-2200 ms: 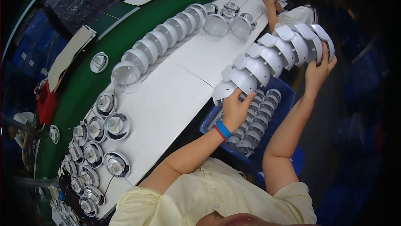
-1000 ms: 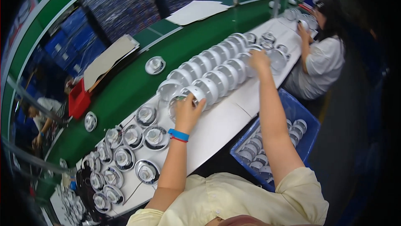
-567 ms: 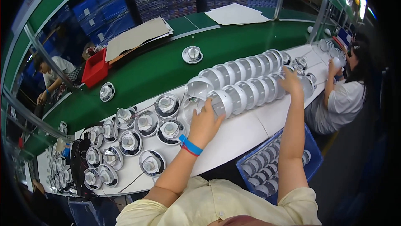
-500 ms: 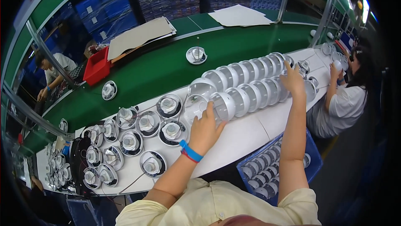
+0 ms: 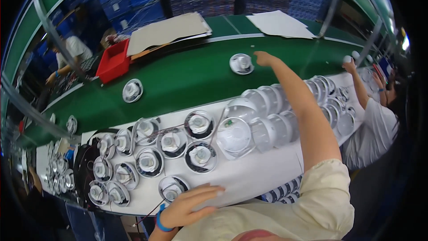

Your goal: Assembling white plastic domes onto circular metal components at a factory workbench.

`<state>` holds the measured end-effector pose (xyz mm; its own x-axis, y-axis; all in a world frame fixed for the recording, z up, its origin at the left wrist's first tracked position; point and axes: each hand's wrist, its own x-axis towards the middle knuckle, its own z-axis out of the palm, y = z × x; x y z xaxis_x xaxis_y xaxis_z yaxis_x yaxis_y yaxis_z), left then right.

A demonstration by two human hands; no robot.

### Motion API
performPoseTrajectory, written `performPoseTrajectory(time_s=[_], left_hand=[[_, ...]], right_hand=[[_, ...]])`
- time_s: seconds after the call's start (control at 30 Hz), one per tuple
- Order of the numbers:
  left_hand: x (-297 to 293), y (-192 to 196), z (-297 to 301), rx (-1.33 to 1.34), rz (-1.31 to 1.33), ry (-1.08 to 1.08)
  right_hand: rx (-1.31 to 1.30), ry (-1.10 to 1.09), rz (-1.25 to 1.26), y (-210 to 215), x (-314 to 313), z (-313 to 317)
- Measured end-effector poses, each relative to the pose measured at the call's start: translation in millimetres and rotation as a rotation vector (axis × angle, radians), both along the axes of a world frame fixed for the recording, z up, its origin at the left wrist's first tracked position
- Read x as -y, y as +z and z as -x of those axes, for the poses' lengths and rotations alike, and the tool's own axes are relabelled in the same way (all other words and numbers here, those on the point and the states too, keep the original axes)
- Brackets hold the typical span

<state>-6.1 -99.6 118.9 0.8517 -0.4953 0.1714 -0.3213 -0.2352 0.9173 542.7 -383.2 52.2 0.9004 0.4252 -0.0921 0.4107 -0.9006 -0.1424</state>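
Your right hand [image 5: 263, 58] reaches over a matt green belt [image 5: 187, 80], cloth-like, beside a glossy white plastic lamp housing [image 5: 241, 63]. The row of domed shells [image 5: 267, 120] looks smooth, perhaps plastic. Your left hand [image 5: 189, 205] rests on the bench's [image 5: 249, 176] matt white front edge.

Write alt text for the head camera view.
A person's right hand reaches to a round lamp part on a green conveyor belt; the left hand rests open on a white worktable beside rows of white lamp housings.
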Motion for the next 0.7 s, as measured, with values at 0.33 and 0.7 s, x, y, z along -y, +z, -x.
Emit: performPoseTrajectory(time_s=[0.33, 0.7], left_hand=[[-81, -12, 107, 0.16, 0.729, 0.493], [-130, 1, 159, 0.115, 0.501, 0.803]], right_hand=[[-0.518, -0.235, -0.443, -12, 23, -30], [-0.399, -0.287, -0.542, 6, -12, -20]])
